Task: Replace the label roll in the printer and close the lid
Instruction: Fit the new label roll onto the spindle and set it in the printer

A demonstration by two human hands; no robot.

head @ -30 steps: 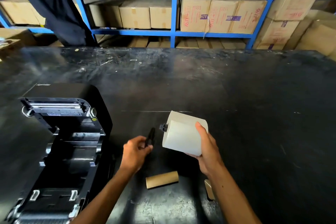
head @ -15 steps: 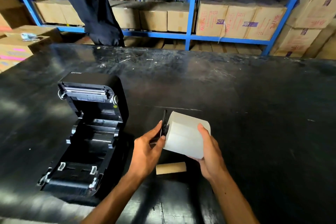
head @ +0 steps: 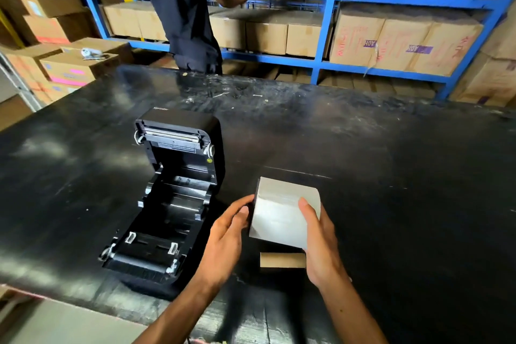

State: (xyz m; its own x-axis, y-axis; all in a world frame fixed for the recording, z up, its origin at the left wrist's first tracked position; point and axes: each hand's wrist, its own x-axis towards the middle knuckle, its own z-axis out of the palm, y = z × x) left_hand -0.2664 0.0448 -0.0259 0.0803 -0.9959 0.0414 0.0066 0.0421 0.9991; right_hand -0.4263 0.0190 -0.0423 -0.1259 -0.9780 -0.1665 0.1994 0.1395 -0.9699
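Dim indoor light leaves soft pale glare patches on the glossy black surface (head: pixel 391 176), mostly at left. The blue shelving (head: pixel 324 36) bows at the wide-angle edges; focus is slightly soft throughout.

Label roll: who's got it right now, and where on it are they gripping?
Both hands hold the white label roll: right hand wraps its curved outer face, left hand presses its left end.

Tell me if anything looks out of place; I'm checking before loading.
Only the empty brown cardboard core lies loose on the black table, under the white label roll. The black printer gapes open.
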